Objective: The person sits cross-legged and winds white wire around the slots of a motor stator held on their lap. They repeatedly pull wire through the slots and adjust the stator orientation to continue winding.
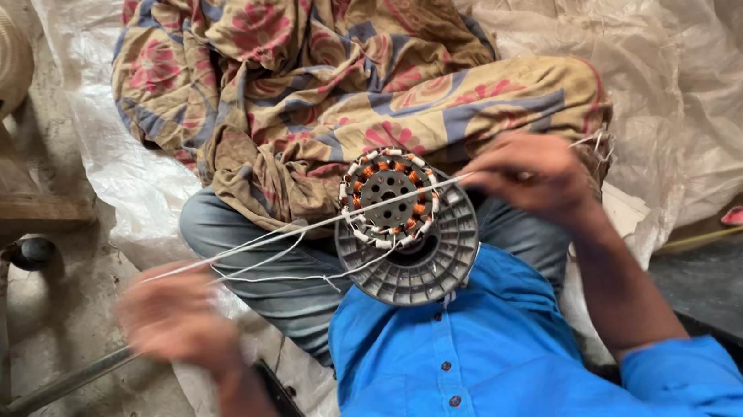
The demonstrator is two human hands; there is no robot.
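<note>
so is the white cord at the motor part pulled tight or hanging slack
Mostly tight: the white cord runs in a straight line from the right hand across the round motor part toward the blurred left hand; thinner strands sag below.

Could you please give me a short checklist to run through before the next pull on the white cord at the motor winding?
1. Right hand pinching the white cord beside the stator: ok, fingers closed on it.
2. Left hand gripping the far cord end: cannot tell, the hand is blurred by motion.
3. Cord running taut across the stator: ok for the upper strand; the lower strands hang slack.
4. Grey ribbed housing steady on the lap: ok, it rests against the blue shirt.
5. Copper coils evenly laced: cannot tell, too small to judge.
</note>
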